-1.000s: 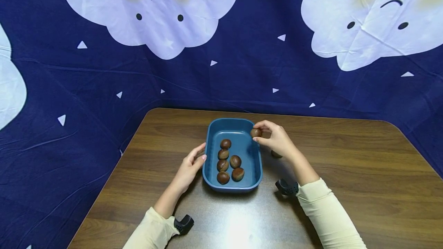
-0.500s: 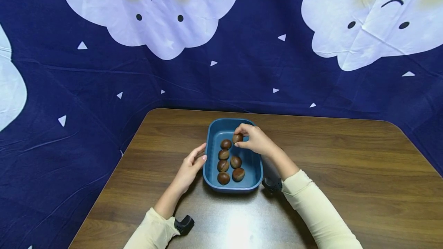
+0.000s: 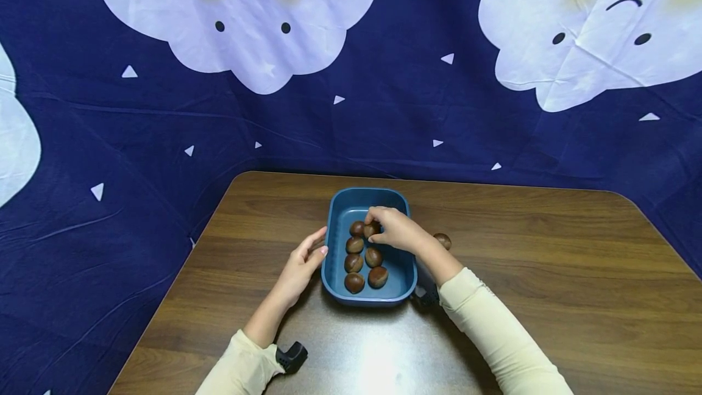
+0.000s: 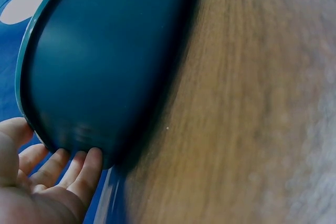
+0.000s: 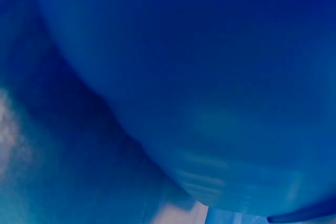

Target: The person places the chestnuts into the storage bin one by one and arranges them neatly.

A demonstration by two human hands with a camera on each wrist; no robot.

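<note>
In the head view a blue box [image 3: 368, 301] stands on the table, with several brown chestnuts [image 3: 353, 263] lying in it in two columns. Between thumb and fingers my right hand [image 3: 400, 230] pinches another chestnut [image 3: 372, 229], low inside the box beside the far one of the left column. My left hand [image 3: 298, 265] is at the box's left side; in the left wrist view its extended fingertips touch the outer wall [image 4: 105, 66]. Blurred blue box wall [image 5: 210, 77] fills most of the right wrist view, where no hand can be made out.
One loose chestnut [image 3: 442, 241] lies on the wooden table [image 3: 548, 261] right of the box, partly behind the right forearm. A dark blue cloth with clouds [image 3: 241, 23] hangs behind the table's far edge. Black wrist devices [image 3: 292, 356] sit at both sleeves.
My right hand has carried the chestnut leftward over the box's right rim and down toward the left column. The loose chestnut on the table shows more fully. My left hand has stayed put.
</note>
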